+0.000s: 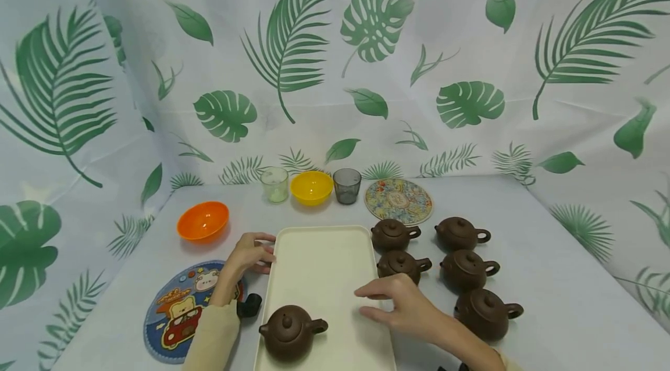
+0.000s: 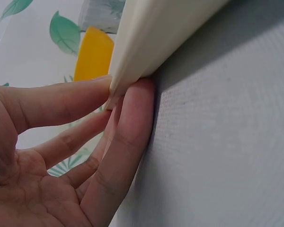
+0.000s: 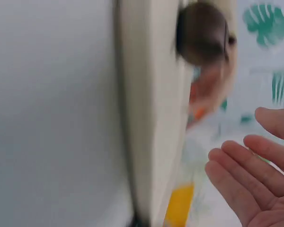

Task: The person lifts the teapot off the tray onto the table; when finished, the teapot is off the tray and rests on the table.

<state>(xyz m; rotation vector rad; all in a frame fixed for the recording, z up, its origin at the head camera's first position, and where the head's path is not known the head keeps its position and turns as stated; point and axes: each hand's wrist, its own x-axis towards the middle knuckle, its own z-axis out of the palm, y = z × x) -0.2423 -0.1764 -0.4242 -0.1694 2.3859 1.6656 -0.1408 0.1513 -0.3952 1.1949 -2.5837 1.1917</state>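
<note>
A cream rectangular tray (image 1: 324, 278) lies in the middle of the table. One dark brown teapot (image 1: 289, 333) stands on its near left part, spout to the left. My left hand (image 1: 252, 253) is at the tray's left edge; in the left wrist view its thumb and fingers (image 2: 139, 111) pinch the rim, with fingertips beneath it. Over the tray's right edge, my right hand (image 1: 400, 306) has its thumb and fingers apart and holds nothing. Just beyond it, a teapot (image 1: 400, 265) is partly covered by that hand.
Several more brown teapots (image 1: 466, 269) stand in two columns right of the tray. At the back are a clear glass (image 1: 275, 185), a yellow bowl (image 1: 312, 188), a grey glass (image 1: 347, 186) and a floral round mat (image 1: 399, 201). An orange bowl (image 1: 203, 221) and blue cartoon mat (image 1: 173, 313) lie left.
</note>
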